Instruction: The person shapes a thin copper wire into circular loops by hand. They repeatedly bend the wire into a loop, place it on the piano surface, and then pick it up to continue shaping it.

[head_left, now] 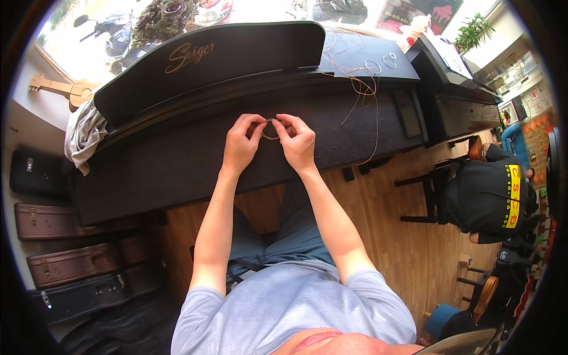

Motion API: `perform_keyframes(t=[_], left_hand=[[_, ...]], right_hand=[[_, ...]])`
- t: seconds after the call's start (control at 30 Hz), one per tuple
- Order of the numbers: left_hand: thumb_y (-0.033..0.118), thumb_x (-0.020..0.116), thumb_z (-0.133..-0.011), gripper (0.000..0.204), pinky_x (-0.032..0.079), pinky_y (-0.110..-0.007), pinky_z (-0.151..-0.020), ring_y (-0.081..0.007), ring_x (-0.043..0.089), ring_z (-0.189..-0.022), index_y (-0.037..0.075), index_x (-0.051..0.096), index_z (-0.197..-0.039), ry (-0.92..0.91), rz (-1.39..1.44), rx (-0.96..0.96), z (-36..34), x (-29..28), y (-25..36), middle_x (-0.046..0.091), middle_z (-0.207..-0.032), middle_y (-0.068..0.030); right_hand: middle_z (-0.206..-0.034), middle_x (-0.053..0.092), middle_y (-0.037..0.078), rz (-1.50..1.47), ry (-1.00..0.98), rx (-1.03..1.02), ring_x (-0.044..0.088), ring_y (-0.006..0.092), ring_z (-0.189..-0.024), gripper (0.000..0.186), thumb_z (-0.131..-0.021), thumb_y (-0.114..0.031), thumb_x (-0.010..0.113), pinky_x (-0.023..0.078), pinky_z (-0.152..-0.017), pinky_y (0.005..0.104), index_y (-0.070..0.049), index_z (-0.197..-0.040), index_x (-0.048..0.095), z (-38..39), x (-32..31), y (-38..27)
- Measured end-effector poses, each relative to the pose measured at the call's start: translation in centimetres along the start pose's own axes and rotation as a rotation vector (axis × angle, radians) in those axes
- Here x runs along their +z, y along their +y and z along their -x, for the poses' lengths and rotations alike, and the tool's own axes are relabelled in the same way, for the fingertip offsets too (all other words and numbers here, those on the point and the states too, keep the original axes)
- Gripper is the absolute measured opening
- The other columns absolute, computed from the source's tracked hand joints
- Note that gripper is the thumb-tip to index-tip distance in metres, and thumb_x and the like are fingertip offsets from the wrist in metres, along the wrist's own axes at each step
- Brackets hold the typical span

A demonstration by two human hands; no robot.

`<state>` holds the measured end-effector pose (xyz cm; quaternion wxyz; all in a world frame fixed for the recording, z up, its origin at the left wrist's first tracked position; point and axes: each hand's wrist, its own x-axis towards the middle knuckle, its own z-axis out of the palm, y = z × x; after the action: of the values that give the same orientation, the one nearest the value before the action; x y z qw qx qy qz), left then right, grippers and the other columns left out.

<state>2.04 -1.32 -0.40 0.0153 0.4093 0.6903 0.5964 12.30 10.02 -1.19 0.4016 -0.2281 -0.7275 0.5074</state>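
Above the dark closed lid of a piano (160,171), I hold a small ring of coiled thin string (270,138) between both hands. My left hand (240,145) pinches its left side with thumb and fingertips. On the opposite side, my right hand (299,145) grips the coil the same way, and the fingertips partly cover it. Off to the right, loose copper-coloured strings (364,89) trail from a blue-grey surface (387,56) down over the lid. Small rings of coiled string (389,60) lie on that surface.
A black music-stand panel (236,50) rises behind my hands. Grey cloth (84,136) hangs at the piano's left end, near a small wooden guitar (74,90). Instrument cases (47,221) are stacked at left. A person in a black shirt (479,192) sits to the right.
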Motion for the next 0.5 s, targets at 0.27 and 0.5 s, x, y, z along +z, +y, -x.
perform_keyframes(t=[0.27, 0.5], left_hand=[[0.0, 0.068, -0.093, 0.007, 0.051, -0.025, -0.065, -0.0096, 0.063, -0.074, 0.0, 0.063, -0.099, -0.057, -0.013, 0.012, 0.1, -0.1, 0.1, 0.064, -0.098, -0.004], [0.005, 0.065, -0.098, 0.012, 0.053, -0.023, -0.072, -0.0093, 0.066, -0.081, 0.002, 0.059, -0.108, 0.022, 0.208, -0.139, 0.2, -0.1, -1.6, 0.066, -0.099, -0.0054]], right_hand=[[-0.086, 0.07, 0.01, 0.009, 0.053, -0.083, 0.064, 0.0159, -0.063, 0.012, -0.09, -0.009, 0.073, 0.05, -0.058, 0.029, 0.0, -0.098, 0.074, 0.0, 0.1, 0.1], [-0.083, 0.07, 0.009, -0.043, 0.056, -0.037, 0.065, 0.0144, -0.064, 0.015, -0.094, -0.009, 0.069, 0.051, -0.059, 0.0281, 0.0, -0.105, 0.071, -0.2, -0.1, 0.5]])
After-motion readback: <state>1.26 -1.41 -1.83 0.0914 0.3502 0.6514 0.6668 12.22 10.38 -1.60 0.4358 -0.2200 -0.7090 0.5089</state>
